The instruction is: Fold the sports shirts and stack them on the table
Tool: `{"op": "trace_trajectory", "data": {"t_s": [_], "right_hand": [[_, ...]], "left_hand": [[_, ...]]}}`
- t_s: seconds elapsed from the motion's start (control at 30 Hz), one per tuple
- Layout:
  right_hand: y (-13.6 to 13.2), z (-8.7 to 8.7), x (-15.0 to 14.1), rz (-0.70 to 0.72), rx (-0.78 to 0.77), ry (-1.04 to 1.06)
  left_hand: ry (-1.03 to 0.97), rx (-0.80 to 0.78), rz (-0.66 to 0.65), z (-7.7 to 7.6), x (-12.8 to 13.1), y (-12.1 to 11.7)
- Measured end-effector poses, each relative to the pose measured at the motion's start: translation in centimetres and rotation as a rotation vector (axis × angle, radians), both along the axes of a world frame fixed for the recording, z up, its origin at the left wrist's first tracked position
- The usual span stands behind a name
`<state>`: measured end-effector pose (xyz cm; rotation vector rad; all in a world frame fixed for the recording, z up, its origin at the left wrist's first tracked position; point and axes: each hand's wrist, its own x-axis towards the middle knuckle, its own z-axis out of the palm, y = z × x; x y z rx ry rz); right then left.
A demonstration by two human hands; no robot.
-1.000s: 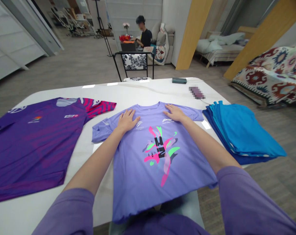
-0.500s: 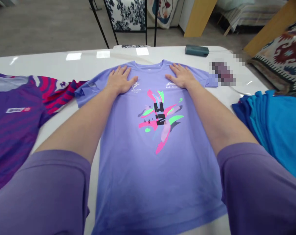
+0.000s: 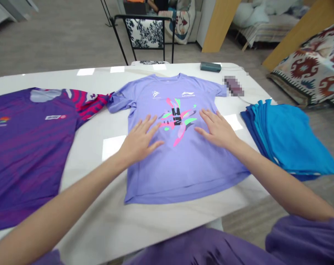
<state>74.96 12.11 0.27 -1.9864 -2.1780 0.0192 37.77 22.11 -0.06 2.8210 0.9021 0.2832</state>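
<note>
A lavender T-shirt [image 3: 169, 169] lies spread face up on the white table, its neckline toward the far edge and a bright printed design on its chest. Over its left side, my left hand [image 3: 141, 139] is open with fingers apart. My right hand [image 3: 218, 129], also open, is over the shirt's right side, beside the print. Neither hand grips any cloth; whether the palms touch the fabric or hover just above it, I cannot tell. The left sleeve of the shirt looks crumpled and meets the sleeve of a purple and pink jersey [image 3: 37, 147].
Folded blue garments [image 3: 294, 136] are stacked at the table's right side. Toward the far right corner of the white table [image 3: 100, 217] are a dark green case [image 3: 210, 67] and a blurred-out purplish item [image 3: 233, 86]. A black-framed chair [image 3: 145, 33] stands beyond the far edge.
Both hands have drawn back from the shirt's shoulders toward my body, down to the level of the print. My view has pulled back, showing the shirt's whole lower hem.
</note>
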Motion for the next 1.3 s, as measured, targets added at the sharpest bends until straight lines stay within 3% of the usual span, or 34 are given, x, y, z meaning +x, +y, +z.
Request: {"op": "trace_trajectory", "data": {"t_s": [0.07,0.13,0.2,0.3,0.5,0.63,0.87,1.0,1.17,1.3], "right_hand": [[-9.6,-1.0,0.2,-0.011,-0.055,0.037],[-16.9,-2.4,0.5,-0.051,-0.104,0.061],[-21.7,-3.7,0.7,-0.097,-0.128,0.066],[-25.3,-4.5,0.7,-0.116,-0.092,0.073],[-28.6,-2.8,2.6,-0.043,0.074,0.171],[-29.9,-2.2,5.7,-0.024,0.071,0.205],[-30.5,-1.8,8.7,-0.030,-0.013,0.239],[-30.6,-1.5,8.5,-0.114,0.077,0.248],[-31.9,-2.8,7.2,-0.356,0.372,0.395],[-33.9,-4.5,7.5,-0.340,0.376,0.413]], "left_hand": [[0.010,-0.060,-0.049,-0.9,-5.2,-8.3],[0.011,-0.104,-0.034,-1.9,-9.2,-14.5],[0.003,-0.116,0.011,-2.8,-11.5,-18.6],[-0.044,-0.101,0.065,-3.2,-13.0,-21.9],[-0.134,-0.043,0.201,-1.3,-15.0,-23.3],[-0.121,-0.070,0.147,-0.5,-16.7,-22.8],[-0.150,-0.094,0.202,-1.0,-18.5,-23.2],[-0.292,-0.066,0.270,-1.3,-18.8,-23.9],[-0.587,0.001,0.401,-1.6,-18.7,-25.4],[-0.527,-0.037,0.361,-2.7,-19.7,-26.3]]}}
